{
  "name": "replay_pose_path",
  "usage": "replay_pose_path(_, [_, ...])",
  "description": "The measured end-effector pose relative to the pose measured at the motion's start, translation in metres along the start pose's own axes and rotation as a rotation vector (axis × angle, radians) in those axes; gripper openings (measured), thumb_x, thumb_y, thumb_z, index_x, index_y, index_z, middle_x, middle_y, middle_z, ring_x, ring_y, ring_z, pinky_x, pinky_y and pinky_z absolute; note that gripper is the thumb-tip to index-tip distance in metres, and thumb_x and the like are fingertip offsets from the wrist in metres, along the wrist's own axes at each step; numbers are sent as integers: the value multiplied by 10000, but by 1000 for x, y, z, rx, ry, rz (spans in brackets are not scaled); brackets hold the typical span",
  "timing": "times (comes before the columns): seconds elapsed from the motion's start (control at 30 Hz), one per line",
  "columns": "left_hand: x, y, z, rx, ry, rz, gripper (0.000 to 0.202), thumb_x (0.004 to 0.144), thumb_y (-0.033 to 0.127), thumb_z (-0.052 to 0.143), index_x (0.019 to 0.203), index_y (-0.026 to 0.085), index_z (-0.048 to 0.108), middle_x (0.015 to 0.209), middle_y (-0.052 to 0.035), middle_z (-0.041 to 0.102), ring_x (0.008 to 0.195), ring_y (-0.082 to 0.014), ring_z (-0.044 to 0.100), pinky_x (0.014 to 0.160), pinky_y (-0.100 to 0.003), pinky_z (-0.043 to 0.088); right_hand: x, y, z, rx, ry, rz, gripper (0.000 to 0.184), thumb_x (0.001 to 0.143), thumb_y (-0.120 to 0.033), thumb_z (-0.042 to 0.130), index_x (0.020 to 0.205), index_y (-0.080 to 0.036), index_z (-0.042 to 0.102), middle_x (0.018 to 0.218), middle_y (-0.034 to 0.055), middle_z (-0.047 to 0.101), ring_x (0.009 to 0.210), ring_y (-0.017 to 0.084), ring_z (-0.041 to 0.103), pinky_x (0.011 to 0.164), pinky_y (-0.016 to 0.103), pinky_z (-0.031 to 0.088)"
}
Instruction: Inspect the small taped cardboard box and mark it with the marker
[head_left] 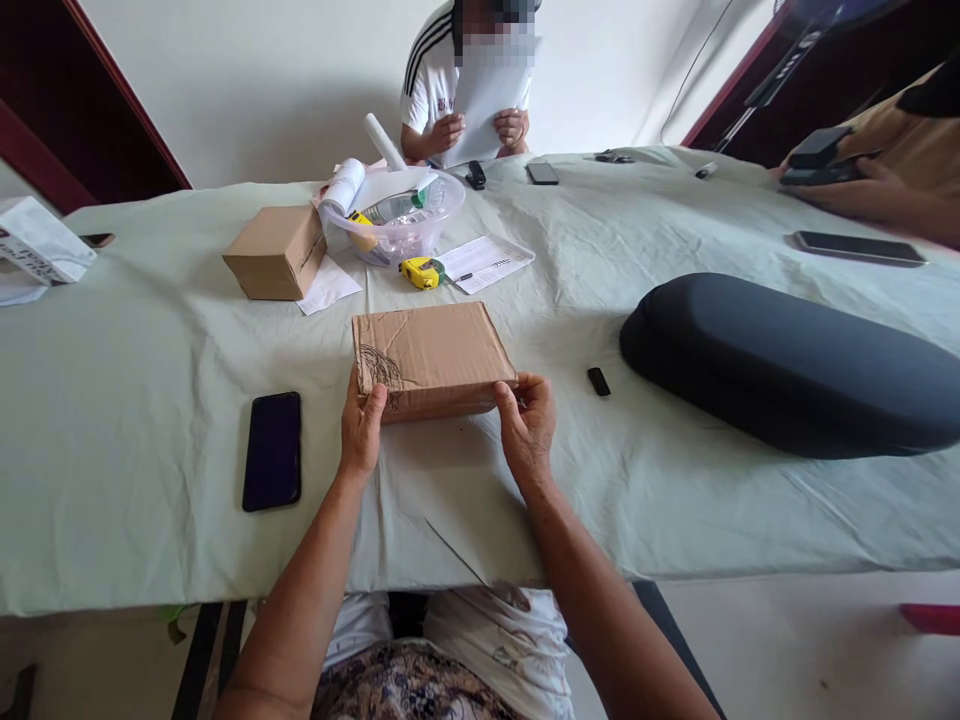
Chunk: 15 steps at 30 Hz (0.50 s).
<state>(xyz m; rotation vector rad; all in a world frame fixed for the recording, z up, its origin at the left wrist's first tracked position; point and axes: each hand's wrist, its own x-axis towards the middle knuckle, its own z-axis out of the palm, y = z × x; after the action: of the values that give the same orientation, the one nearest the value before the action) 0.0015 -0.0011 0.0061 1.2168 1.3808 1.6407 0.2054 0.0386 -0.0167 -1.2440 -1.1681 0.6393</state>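
Observation:
Between my two hands is a brown cardboard box [439, 345], closed, with dark scribbles at its left corner. My left hand [364, 425] grips the near left corner, thumb on the front side. At the near right corner my right hand [527, 420] holds the box with its thumb in front and fingers curled at the side. The fingers beneath the box are partly hidden. Left of my left hand lies a black smartphone [271, 450]. A small black object [598, 381] rests to the right of my right hand.
Beyond the box stand another cardboard box [262, 255], a clear plastic basin [450, 205] of mixed items, a yellow tape measure [421, 272] and a printed paper [499, 262]. A long dark cushion-like object [787, 360] lies right. Two other people sit at the table [135, 400].

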Motion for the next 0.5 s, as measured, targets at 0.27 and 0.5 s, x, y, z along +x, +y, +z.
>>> replay_pose_path(0.27, [0, -4, 1, -22, 13, 15, 618, 932, 591, 568, 1440, 240, 535, 1485, -86, 579, 1460, -258, 453, 1213, -389, 346, 4, 0, -4, -5, -45, 9, 351, 831, -554, 640, 916, -222, 568, 846, 3, 603, 759, 158, 566, 664, 289, 480])
replay_pose_path(0.5, [1, -6, 2, -52, 7, -6, 624, 894, 602, 617, 1402, 244, 559, 1442, -89, 609, 1394, -264, 526, 1192, -398, 374, 5, 7, -4, -25, -35, -19, 392, 803, -566, 679, 969, -226, 580, 874, 11, 624, 787, 170, 593, 656, 295, 487])
